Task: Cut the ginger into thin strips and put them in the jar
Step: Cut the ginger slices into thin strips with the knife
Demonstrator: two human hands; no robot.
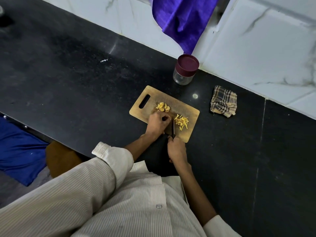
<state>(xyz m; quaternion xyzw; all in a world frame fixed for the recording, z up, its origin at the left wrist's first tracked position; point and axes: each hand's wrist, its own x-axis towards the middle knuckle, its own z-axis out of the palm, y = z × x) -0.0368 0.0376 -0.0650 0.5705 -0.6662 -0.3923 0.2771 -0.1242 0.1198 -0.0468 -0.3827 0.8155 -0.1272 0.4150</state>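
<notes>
A wooden cutting board (185,110) lies on the black counter. On its far side sits a small heap of ginger slices (163,107). A pile of thin ginger strips (182,121) lies to the right of the knife (173,126). My left hand (158,123) presses down with curled fingers on a ginger piece hidden beneath them, right beside the blade. My right hand (177,149) grips the knife's handle at the board's near edge, blade pointing away from me. The glass jar (183,76) stands beyond the board with its maroon lid (188,63) on.
A folded checked cloth (223,101) lies to the right of the board. A purple cloth (181,19) hangs on the white tiled wall behind the jar. The black counter (77,79) stretches far to the left. Blue fabric (18,149) lies below the counter's near edge.
</notes>
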